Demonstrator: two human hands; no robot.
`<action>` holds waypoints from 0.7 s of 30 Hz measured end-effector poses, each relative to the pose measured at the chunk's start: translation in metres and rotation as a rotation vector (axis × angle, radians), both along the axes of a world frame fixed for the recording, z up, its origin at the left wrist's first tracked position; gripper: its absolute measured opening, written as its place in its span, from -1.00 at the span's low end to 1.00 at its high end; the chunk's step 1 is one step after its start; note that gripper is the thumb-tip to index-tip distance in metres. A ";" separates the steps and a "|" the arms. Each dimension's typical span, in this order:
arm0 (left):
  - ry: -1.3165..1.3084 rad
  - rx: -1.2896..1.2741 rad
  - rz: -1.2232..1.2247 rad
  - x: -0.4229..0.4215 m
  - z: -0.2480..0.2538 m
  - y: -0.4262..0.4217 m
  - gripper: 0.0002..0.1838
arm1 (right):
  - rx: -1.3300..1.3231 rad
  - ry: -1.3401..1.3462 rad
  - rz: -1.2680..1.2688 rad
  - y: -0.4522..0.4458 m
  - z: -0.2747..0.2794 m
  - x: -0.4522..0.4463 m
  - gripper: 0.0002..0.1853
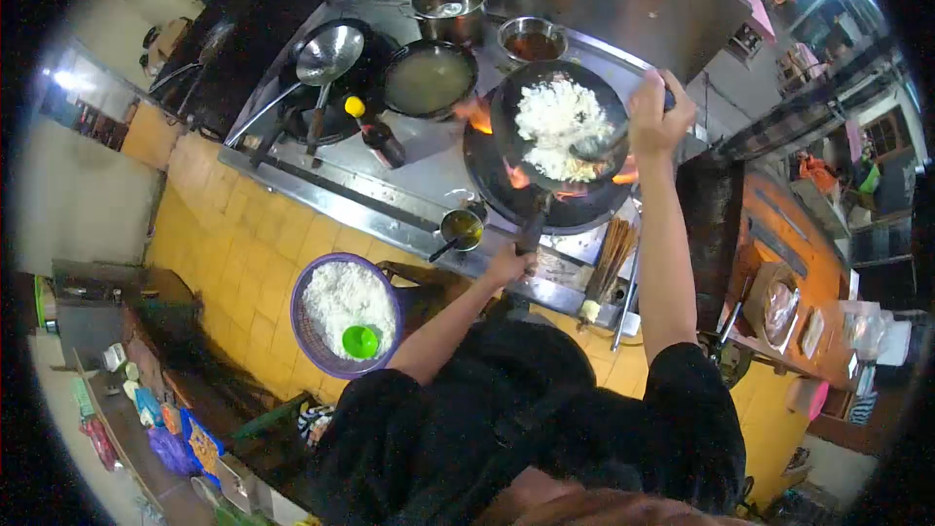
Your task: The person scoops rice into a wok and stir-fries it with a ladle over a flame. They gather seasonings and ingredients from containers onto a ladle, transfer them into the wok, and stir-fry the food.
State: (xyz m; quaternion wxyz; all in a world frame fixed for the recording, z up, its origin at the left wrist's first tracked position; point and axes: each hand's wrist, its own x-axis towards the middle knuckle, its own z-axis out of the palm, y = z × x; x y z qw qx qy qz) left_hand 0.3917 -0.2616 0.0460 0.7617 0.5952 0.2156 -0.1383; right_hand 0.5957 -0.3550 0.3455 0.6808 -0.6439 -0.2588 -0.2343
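Note:
White rice (560, 127) lies in a dark wok (506, 112) over a burner, with orange flames showing around its underside. My left hand (510, 264) is closed around the wok's dark handle (533, 221) at the stove's front edge. Above the wok's right side, my right hand (661, 115) grips the dark handle end of a cooking ladle (596, 145). The ladle's head rests among the rice, its exact shape partly hidden. Close to my left hand stands a small metal pot of yellowish oil (462, 229).
A purple basket (295, 317) of rice with a green bowl (359, 341) stands left of me. On the stove are a dark bottle (384, 143), a pan of cloudy liquid (429, 80), a strainer (330, 55), a tall pot (450, 12) and a bamboo brush (612, 258).

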 end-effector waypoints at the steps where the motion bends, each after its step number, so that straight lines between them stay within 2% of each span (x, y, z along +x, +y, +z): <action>1: 0.007 -0.091 0.027 -0.013 0.005 -0.005 -0.78 | 0.002 0.015 0.006 0.001 -0.010 0.006 -0.73; 3: -0.017 -0.175 0.077 -0.021 0.005 -0.011 -0.84 | 0.139 0.122 0.234 0.004 -0.034 0.033 -0.73; 4: 0.005 -0.149 0.083 -0.025 0.001 -0.014 -0.83 | -0.005 0.034 0.092 0.006 -0.014 0.032 -0.73; 5: 0.003 -0.117 0.094 -0.015 0.001 -0.011 -0.83 | -0.005 0.017 0.103 0.006 0.004 0.023 -0.73; 6: 0.031 -0.023 0.131 -0.016 0.016 -0.014 -0.82 | 0.127 0.097 0.155 0.006 0.021 0.006 -0.74; 7: 0.026 -0.027 0.145 -0.011 0.006 -0.013 -0.82 | 0.256 0.198 0.203 0.007 0.026 -0.006 -0.75; 8: -0.006 0.036 0.100 -0.011 -0.006 -0.012 -0.80 | 0.181 0.177 0.001 0.012 -0.008 0.009 -0.75; 9: -0.031 0.102 0.047 -0.014 -0.017 -0.011 -0.78 | 0.183 0.190 0.002 0.013 -0.017 0.026 -0.75; 11: -0.012 0.083 0.139 -0.028 -0.011 -0.021 -0.74 | 0.109 0.096 0.133 0.005 -0.033 0.046 -0.75; 12: -0.043 0.100 0.090 -0.027 -0.019 -0.019 -0.74 | 0.144 0.140 0.202 0.008 -0.011 0.030 -0.75; 13: -0.093 0.125 0.051 -0.014 -0.014 -0.012 -0.73 | 0.144 0.116 0.219 0.011 -0.005 0.028 -0.75; 14: -0.025 0.138 0.095 -0.014 -0.010 -0.014 -0.74 | 0.130 0.028 0.122 0.011 -0.007 0.023 -0.75; 15: -0.018 0.136 0.097 -0.019 0.000 -0.015 -0.74 | 0.115 -0.041 0.011 0.010 -0.021 0.016 -0.75; 16: 0.000 0.127 0.102 -0.019 0.011 -0.012 -0.74 | 0.010 -0.129 0.092 0.003 -0.068 0.036 -0.77; 17: 0.020 0.115 0.105 -0.019 0.015 -0.013 -0.74 | 0.010 -0.123 0.092 0.006 -0.065 0.039 -0.77; 18: 0.033 0.144 0.070 -0.015 -0.026 -0.013 -0.75 | 0.134 -0.009 0.238 0.010 -0.053 0.039 -0.82; 19: 0.039 0.140 0.071 -0.023 -0.014 -0.017 -0.75 | 0.256 0.109 0.382 0.013 -0.039 0.035 -0.88; 20: 0.014 0.132 0.094 -0.024 0.000 -0.015 -0.75 | 0.227 0.043 0.228 0.016 -0.027 0.027 -0.94; 21: -0.015 0.125 0.114 -0.019 0.009 -0.013 -0.75 | 0.233 0.029 0.233 0.023 -0.025 0.032 -0.94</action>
